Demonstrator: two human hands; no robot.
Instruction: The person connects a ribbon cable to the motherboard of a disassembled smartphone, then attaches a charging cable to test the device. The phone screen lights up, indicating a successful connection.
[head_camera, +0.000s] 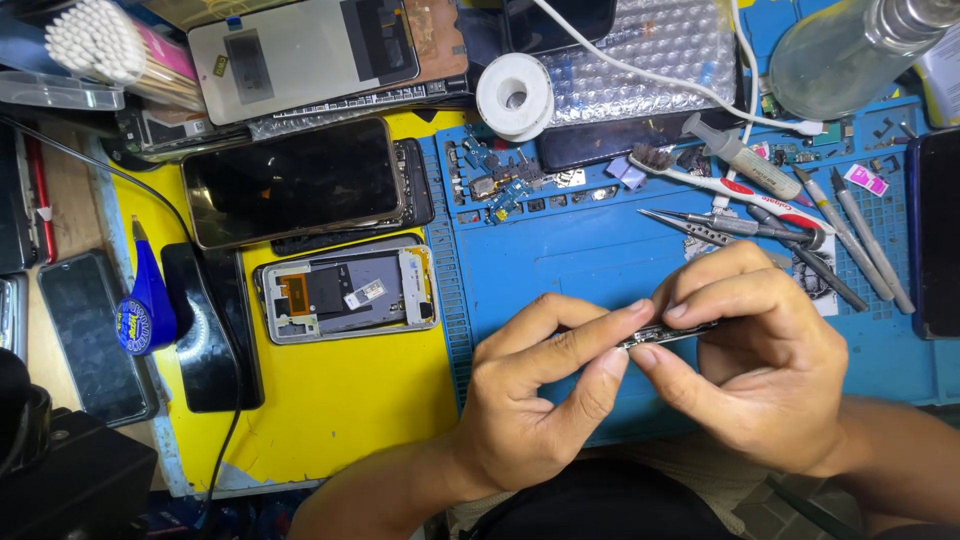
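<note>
bare blue mat (580, 265) ahead of hands, tweezers (700, 228) beyond, phone frame (345, 292) left

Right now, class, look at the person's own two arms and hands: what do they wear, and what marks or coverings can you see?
The left hand and right hand are bare: no gloves, rings or watch show. Both forearms are uncovered as far as the picture's edge, with no sleeves in view. The fingernails are short. No markings can be made out.
</note>
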